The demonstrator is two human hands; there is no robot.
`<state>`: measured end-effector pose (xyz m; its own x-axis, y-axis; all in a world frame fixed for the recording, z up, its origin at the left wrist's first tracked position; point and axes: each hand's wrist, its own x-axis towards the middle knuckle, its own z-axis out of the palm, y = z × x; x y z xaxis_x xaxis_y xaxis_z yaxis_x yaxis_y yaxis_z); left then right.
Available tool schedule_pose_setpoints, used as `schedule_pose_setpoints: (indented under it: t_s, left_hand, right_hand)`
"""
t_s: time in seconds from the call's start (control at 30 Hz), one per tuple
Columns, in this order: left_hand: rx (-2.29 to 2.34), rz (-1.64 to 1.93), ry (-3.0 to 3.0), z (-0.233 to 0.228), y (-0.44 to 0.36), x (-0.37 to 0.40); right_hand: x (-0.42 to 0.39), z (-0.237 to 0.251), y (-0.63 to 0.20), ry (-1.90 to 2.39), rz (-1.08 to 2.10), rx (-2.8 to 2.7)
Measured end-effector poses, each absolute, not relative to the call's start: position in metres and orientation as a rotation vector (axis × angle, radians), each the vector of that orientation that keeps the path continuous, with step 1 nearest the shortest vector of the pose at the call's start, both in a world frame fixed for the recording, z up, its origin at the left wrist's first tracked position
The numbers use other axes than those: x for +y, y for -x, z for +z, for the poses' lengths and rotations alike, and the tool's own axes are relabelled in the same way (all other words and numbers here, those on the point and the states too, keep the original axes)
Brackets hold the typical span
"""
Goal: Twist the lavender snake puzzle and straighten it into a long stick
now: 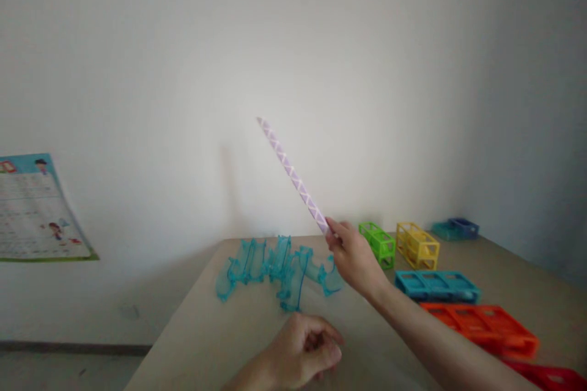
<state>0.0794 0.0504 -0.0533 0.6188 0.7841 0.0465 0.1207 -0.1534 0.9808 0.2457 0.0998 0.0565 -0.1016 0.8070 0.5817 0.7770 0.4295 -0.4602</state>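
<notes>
The table [229,342] is the landmark here: a beige top running from the near edge back to a white wall [183,43]. Left of the table, low against that wall, leans a poster [36,211].

On the table's right side lie open plastic frames. Nearest is a red frame [550,377], partly cut off by the picture edge, then an orange frame [486,325], then a blue frame [435,285] further back. Behind these, close to the wall, stand a yellow frame [417,245] and a green frame [378,242], side by side. In the table's far right corner sit two small trays [456,230], too blurred to tell apart well.

Toward the table's back left lies a cluster of clear teal pieces [279,269], touching one another.

The right hand [355,256] is raised above the table's middle, just right of the teal pieces, fingers pinched narrow round the lower end of a lilac strip [293,176]. The strip slants up and left from the hand, well clear of the table, its tip against the wall.

The left hand [302,351] rests on the table's near part, fingers curled in loosely; whether it holds anything cannot be told.
</notes>
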Motion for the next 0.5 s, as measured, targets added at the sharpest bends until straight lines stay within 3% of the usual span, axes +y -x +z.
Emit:
schedule_pose_setpoints:
  t_s: [0.17, 0.5]
  left_hand:
    - [0.789, 0.654, -1.762, -0.053, -0.076, 0.052]
    - [0.788, 0.543, -1.84, -0.057, -0.068, 0.064]
  right_hand:
    - [0.17, 0.082, -0.227, 1.391, -0.109, -2.092]
    - [0.229, 0.03, -0.222, 1.609, -0.236, -2.403]
